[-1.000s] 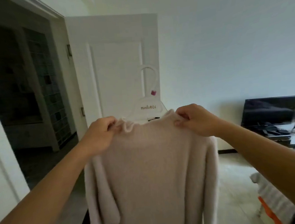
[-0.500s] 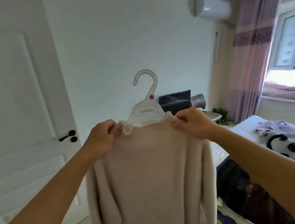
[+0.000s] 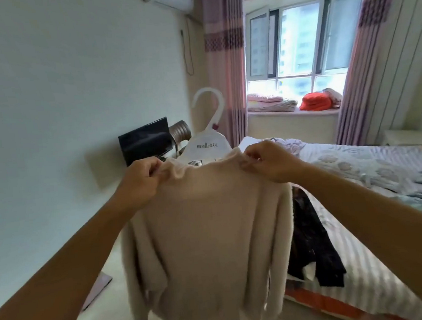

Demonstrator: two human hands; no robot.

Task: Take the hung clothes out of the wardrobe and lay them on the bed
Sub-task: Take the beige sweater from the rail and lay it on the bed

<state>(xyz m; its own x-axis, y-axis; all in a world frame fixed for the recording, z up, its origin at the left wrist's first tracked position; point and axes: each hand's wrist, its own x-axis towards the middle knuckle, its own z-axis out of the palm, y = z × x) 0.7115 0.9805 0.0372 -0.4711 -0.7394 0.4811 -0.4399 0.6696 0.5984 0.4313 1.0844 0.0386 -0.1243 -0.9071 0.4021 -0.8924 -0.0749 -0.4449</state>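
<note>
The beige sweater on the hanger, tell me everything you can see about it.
The beige sweater looks like soft, fuzzy knit with a ruffled high collar, long sleeves hanging limp at both sides, and a wavy hem. It hangs upright in mid-air on a white plastic hanger whose hook sticks up above the collar. The left hand and right hand pinch it at the shoulders beside the collar. It is beside the bed, not yet laid down.

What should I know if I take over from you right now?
Left hand and right hand each pinch a shoulder of the beige sweater, which hangs on its white hanger in the air beside the bed.
Done: sweater is out; dark clothes lie on the bed.
Left: lay the sweater on the bed.
</note>
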